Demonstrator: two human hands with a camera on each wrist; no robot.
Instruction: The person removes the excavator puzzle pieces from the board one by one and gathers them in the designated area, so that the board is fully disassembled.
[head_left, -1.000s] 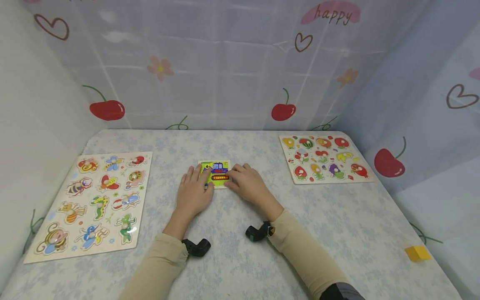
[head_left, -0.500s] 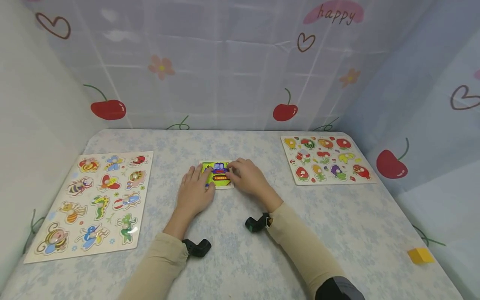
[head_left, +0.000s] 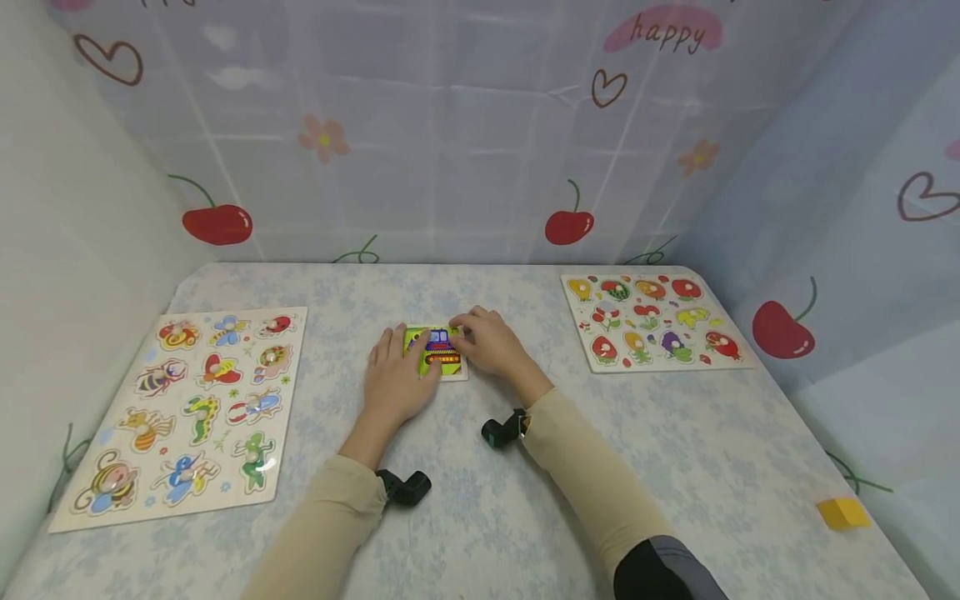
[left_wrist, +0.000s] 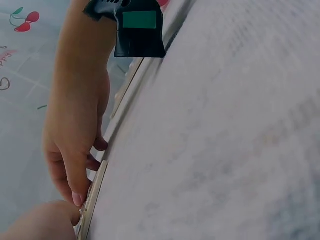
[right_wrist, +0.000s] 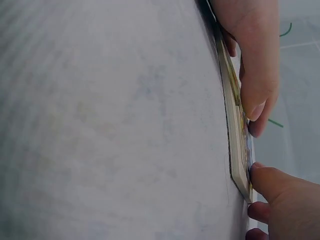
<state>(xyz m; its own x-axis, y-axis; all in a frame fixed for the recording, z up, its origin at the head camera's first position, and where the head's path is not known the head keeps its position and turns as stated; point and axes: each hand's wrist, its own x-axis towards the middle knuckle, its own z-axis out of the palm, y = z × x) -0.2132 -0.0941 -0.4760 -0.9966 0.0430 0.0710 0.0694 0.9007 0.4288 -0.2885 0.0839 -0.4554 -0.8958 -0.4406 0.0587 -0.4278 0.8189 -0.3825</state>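
Note:
A small jigsaw puzzle (head_left: 442, 357) with a blue and red tracked digger on a green ground lies on the table between both hands. My left hand (head_left: 401, 379) rests over its left side, fingers stretched forward, with thumb and index finger touching the picture. At the upper right corner, my right hand (head_left: 491, 346) has its index finger and thumb bent together on the puzzle, the other fingers curled. From the right wrist, the puzzle's pale layered edge (right_wrist: 235, 150) shows side-on, with the right thumb (right_wrist: 265, 177) against its face. The left fingers hide part of the picture.
A large insect peg board (head_left: 225, 417) lies at the left. Toward the back right is a fruit and vegetable board (head_left: 652, 321). A yellow block (head_left: 843, 513) sits near the table's right edge. A printed curtain (head_left: 450, 167) hangs behind the table.
My right hand has shifted from the puzzle's right side up to its upper right corner, with the fingers more bent. The left hand has moved slightly right, still over the left side.

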